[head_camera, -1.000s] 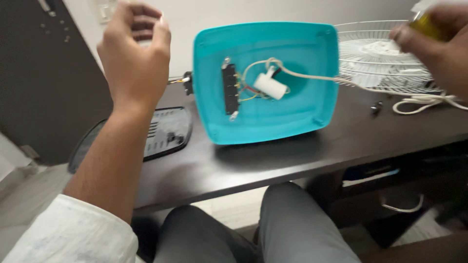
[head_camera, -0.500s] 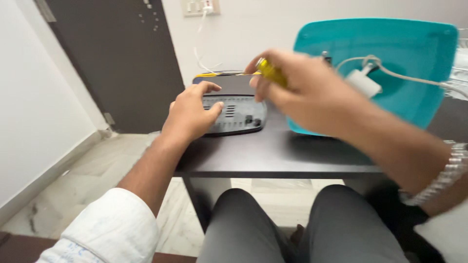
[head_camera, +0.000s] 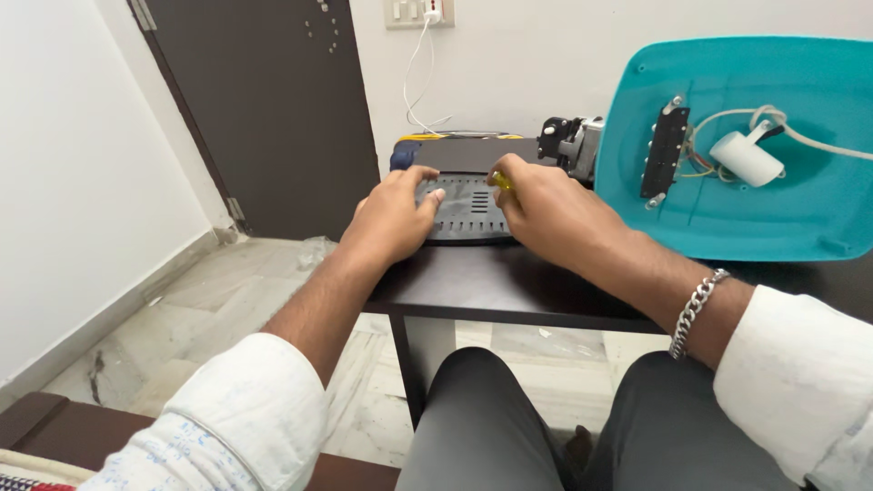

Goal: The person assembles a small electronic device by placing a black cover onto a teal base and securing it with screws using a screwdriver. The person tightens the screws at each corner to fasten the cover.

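The left hand (head_camera: 393,218) lies flat on the dark vented cover plate (head_camera: 466,211), fingers spread and pressing its near left edge, closed on nothing. The right hand (head_camera: 546,211) has its grip wrapped around a yellow-handled screwdriver (head_camera: 499,182), of which only a sliver of handle shows between thumb and fingers; the tip is hidden, so whether it sits in a screw cannot be told. The plate rests on the dark worktop (head_camera: 509,286) near its far left corner, at about 12 o'clock from the person's lap.

By the look of it, the work in hand is on this plate, one hand steadying while the other brings the tool to it. A next move would call for firm downward hold from the left palm and a square, centred tool tip (the plate looks light enough to skate on the smooth surface).

The plate is matt grey-black plastic, rounded in outline, with rows of narrow slots. At 2 o'clock stands a glossy teal plastic base (head_camera: 755,209), tilted upright, showing a black switch strip (head_camera: 665,150), thin coloured wires and a white cylindrical capacitor (head_camera: 746,158). A dark metal motor part (head_camera: 568,141) sits beside it.
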